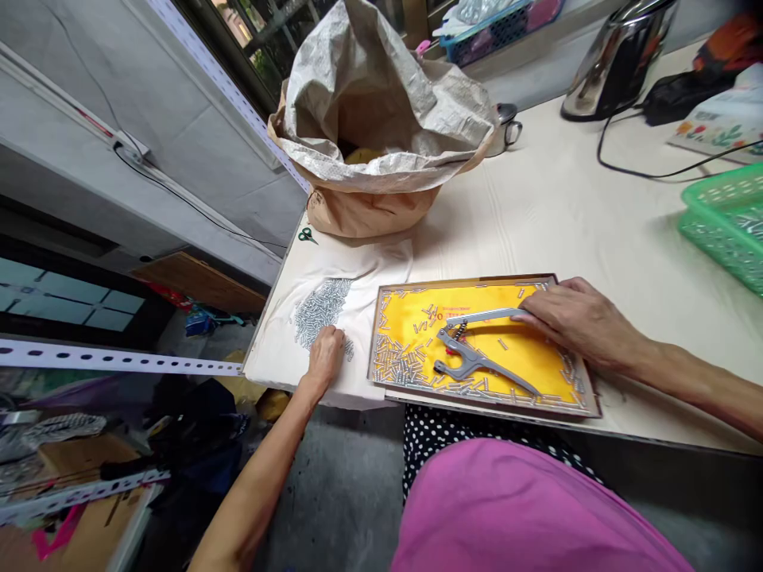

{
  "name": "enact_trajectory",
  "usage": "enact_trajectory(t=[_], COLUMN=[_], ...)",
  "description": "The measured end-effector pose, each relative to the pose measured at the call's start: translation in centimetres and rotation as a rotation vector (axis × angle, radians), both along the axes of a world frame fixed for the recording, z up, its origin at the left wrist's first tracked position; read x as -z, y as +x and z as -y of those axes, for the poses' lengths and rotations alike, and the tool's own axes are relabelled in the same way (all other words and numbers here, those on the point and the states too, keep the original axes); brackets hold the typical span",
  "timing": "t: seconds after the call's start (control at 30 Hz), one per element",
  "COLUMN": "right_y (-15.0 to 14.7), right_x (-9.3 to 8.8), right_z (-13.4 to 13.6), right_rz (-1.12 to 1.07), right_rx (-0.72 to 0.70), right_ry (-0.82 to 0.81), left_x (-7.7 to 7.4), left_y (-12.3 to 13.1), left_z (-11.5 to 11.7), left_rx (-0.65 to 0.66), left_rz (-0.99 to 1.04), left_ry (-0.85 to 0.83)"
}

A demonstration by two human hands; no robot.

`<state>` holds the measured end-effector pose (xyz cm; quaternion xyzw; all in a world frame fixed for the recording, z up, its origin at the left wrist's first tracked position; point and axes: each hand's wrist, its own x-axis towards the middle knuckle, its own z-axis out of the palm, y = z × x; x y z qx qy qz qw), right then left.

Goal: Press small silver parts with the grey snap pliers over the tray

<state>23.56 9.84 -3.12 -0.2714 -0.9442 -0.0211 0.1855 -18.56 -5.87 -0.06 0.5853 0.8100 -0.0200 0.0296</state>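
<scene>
One sack [381, 119], kettle [613, 56] and green basket [724, 222] stand beyond the pliers [470, 361].

At the lower centre of the frame, the left grip [325, 353] rests with its fingers curled on a heap of small metal pins [319, 306], which lies on a white cloth [369, 274] at the counter [566, 206] edge. Just right of it sits a shallow tray [411, 318] with a yellow lining and more pins scattered along its rim. Grey pliers [477, 353] lie open in the tray, and the right grip [575, 318] has its fingers folded over the end of the upper handle. A big crumpled sack [381, 103] stands at upper centre, with small green scissors [307, 235] beside it, a steel kettle [620, 56] at upper right and a green basket [724, 222] at the right edge.
</scene>
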Motion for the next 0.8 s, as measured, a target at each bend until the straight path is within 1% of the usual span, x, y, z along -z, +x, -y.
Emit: enact_trajectory(t=[0.07, 0.1, 0.17, 0.23, 0.3, 0.37, 0.4, 0.47, 0.53, 0.6, 0.73, 0.8], right_y=[-0.2, -0.2, -0.3, -0.4, -0.6, -0.8, -0.9, -1.0, -1.0, -1.0, -1.2, -1.3], right_x=[-0.1, -0.1, -0.4, -0.9, -1.5, -2.0, -2.2, -2.5, -2.6, -2.6, -2.3, -2.2], right_z=[-0.1, -0.1, -0.2, -0.3, -0.2, -0.2, -0.2, -0.1, -0.2, -0.2, -0.2, -0.3], right_rz=[0.006, 0.005, 0.005, 0.005, 0.006, 0.009, 0.014, 0.027, 0.039, 0.046, 0.053, 0.056], right_rx=[0.007, 0.007, 0.000, -0.001, 0.006, 0.011, 0.011, 0.009, 0.008, 0.009, 0.013, 0.009], right_ry=[0.011, 0.014, 0.016, 0.023, 0.043, 0.064, 0.069, 0.065, 0.047, 0.031, 0.029, 0.037], left_x=[-0.7, -1.0, -1.6, -1.8, -1.4, -0.7, -0.2, 0.5, 1.1, 1.3, 1.4, 1.4], left_y=[0.9, 1.7, 4.1, 7.3, 10.5, 13.0, 13.8, 14.7, 15.0, 15.2, 15.6, 15.8], left_z=[-0.4, -0.6, -1.0, -1.2, -1.2, -1.2, -1.3, -1.5, -1.7, -2.0, -2.3, -2.5], left_rx=[-0.049, -0.083, -0.164, -0.181, -0.147, -0.109, -0.093, -0.072, -0.078, -0.117, -0.258, -0.300], left_rz=[0.103, 0.204, 0.505, 0.795, 0.959, 1.023, 1.026, 1.000, 0.979, 1.008, 1.131, 1.151], left_ry=[0.128, 0.186, 0.269, 0.275, 0.240, 0.209, 0.200, 0.183, 0.157, 0.094, -0.101, -0.142])
